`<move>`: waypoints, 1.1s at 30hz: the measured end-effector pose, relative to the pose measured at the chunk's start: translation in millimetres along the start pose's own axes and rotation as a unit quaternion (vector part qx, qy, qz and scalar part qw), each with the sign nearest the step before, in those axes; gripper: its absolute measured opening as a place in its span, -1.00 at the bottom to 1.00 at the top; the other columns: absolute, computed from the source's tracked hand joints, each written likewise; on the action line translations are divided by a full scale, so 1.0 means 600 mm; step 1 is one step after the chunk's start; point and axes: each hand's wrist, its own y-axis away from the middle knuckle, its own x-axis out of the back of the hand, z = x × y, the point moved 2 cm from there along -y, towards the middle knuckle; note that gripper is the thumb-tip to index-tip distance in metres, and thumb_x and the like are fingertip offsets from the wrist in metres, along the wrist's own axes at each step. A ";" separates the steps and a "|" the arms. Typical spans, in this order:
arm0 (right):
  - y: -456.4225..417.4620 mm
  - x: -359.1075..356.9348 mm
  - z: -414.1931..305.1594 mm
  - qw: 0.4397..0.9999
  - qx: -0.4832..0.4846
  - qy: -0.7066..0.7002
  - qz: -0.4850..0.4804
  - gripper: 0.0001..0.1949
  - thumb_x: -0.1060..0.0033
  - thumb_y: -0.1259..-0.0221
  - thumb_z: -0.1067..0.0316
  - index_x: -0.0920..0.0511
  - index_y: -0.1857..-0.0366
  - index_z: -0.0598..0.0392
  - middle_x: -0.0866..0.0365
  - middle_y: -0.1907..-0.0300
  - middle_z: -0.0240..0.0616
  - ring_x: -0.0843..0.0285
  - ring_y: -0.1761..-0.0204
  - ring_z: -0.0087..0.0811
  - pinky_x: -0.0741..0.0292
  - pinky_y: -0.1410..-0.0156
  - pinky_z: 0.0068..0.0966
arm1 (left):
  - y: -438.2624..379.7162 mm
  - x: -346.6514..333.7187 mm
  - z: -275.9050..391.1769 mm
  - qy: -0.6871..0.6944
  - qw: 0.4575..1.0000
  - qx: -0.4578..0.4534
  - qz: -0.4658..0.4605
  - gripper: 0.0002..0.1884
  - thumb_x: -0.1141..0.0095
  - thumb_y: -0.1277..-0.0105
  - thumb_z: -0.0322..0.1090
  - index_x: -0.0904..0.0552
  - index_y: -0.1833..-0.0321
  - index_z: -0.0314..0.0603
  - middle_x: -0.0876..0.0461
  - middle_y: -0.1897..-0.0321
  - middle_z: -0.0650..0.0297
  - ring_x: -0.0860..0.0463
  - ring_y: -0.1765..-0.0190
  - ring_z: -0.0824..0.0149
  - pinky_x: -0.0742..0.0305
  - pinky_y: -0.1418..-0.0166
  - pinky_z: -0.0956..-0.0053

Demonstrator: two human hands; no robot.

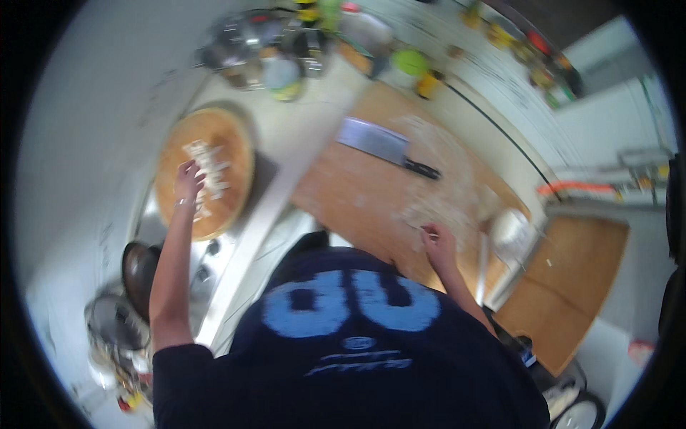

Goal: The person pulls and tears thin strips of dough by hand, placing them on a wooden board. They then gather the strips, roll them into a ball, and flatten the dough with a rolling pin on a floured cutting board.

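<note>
My left hand (189, 181) reaches over a round wooden board (239, 155) at the left. Its curled fingers are at a pile of pale strips (213, 170), which look like cut dough; blur hides whether any are gripped. Low over a large wooden work board (343, 187) is my right hand (440, 245), its fingers bent and close together. Whether something small is between them is unclear. White flour (434, 206) dusts the work board near that hand. A cleaver (373, 140) lies flat farther back, its black handle toward the right.
Pots (241, 48), jars and bottles crowd the far counter. A green-lidded container (410, 63) stands behind the work board. To the right are a white bag or bowl (510, 234) and a pale stick (482, 268). A dark pan (138, 276) sits beside my left forearm.
</note>
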 end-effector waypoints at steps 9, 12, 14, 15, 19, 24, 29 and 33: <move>-0.037 0.046 0.036 0.959 0.180 0.206 0.069 -0.48 -0.41 0.11 0.28 -0.49 -0.04 0.06 -0.42 -0.13 -0.04 -0.36 -0.18 -0.01 -0.36 -0.26 -0.22 | 0.292 -0.516 0.014 -0.240 0.844 -0.282 -0.389 -0.71 -0.14 -0.23 -0.41 -0.57 -0.01 -0.27 -0.64 0.13 0.11 -0.64 0.10 0.25 -0.54 -0.02 0.41; -0.063 0.035 0.003 0.914 0.280 0.283 0.081 -0.45 -0.41 0.14 0.23 -0.48 -0.06 0.03 -0.43 -0.10 -0.06 -0.35 -0.19 -0.03 -0.37 -0.24 -0.18 | 0.372 -0.631 0.019 -0.340 0.732 -0.411 -0.424 -0.59 -0.13 -0.14 -0.45 -0.51 -0.10 -0.23 -0.57 0.05 0.05 -0.57 0.00 0.06 -0.46 -0.17 0.27; -0.071 0.027 0.018 0.926 0.263 0.267 0.033 -0.46 -0.41 0.15 0.23 -0.49 -0.04 0.00 -0.43 -0.08 -0.11 -0.34 -0.18 -0.06 -0.39 -0.18 -0.16 | 0.393 -0.682 0.007 -0.337 0.709 -0.460 -0.416 -0.50 -0.17 -0.08 -0.42 -0.46 -0.15 -0.20 -0.51 -0.03 0.04 -0.49 -0.08 0.01 -0.39 -0.24 0.21; -0.072 0.024 0.032 0.932 0.253 0.259 0.009 -0.46 -0.41 0.16 0.23 -0.50 -0.03 -0.01 -0.43 -0.07 -0.14 -0.34 -0.17 -0.07 -0.41 -0.15 -0.16 | 0.405 -0.700 0.006 -0.334 0.695 -0.485 -0.413 -0.46 -0.19 -0.05 -0.40 -0.44 -0.18 -0.18 -0.48 -0.07 0.04 -0.46 -0.12 -0.02 -0.36 -0.27 0.19; -0.066 0.022 0.070 0.954 0.160 0.254 0.008 -0.50 -0.42 0.17 0.20 -0.50 0.05 0.07 -0.54 0.11 -0.14 -0.50 0.08 -0.12 -0.47 -0.01 -0.28 | 0.436 -0.726 -0.007 -0.339 0.643 -0.564 -0.391 -0.35 -0.28 0.05 -0.35 -0.40 -0.21 -0.15 -0.43 -0.14 0.05 -0.39 -0.18 -0.02 -0.30 -0.31 0.19; -0.057 0.087 0.041 0.993 0.094 -0.036 0.064 -0.67 -0.32 0.05 0.28 -0.55 0.15 0.11 -0.57 0.34 -0.16 -0.55 0.28 -0.22 -0.50 0.10 -0.38 | 0.464 -0.759 0.000 -0.329 0.679 -0.496 -0.430 -0.38 -0.28 -0.04 -0.30 -0.40 -0.23 -0.14 -0.47 -0.12 0.12 -0.44 -0.17 0.08 -0.32 -0.30 0.26; -0.023 0.161 -0.121 0.982 0.090 -0.164 0.016 -0.81 -0.22 -0.20 0.33 -0.56 0.15 0.14 -0.57 0.32 -0.35 -0.49 0.24 -0.54 -0.44 0.11 -0.55 | 0.437 -0.765 -0.005 0.041 0.818 0.063 -0.570 -0.55 -0.09 -0.29 -0.06 -0.43 -0.22 0.05 -0.50 -0.09 0.36 -0.50 -0.09 0.32 -0.38 -0.18 0.27; 0.001 0.192 -0.198 0.972 0.146 -0.182 0.034 -0.80 -0.21 -0.22 0.34 -0.58 0.12 0.14 -0.61 0.28 -0.32 -0.52 0.25 -0.51 -0.46 0.08 -0.56 | 0.434 -0.693 0.070 0.117 0.777 0.125 -0.606 -0.57 0.09 -0.38 0.09 -0.41 -0.24 0.21 -0.50 -0.10 0.40 -0.51 -0.06 0.36 -0.38 -0.14 0.25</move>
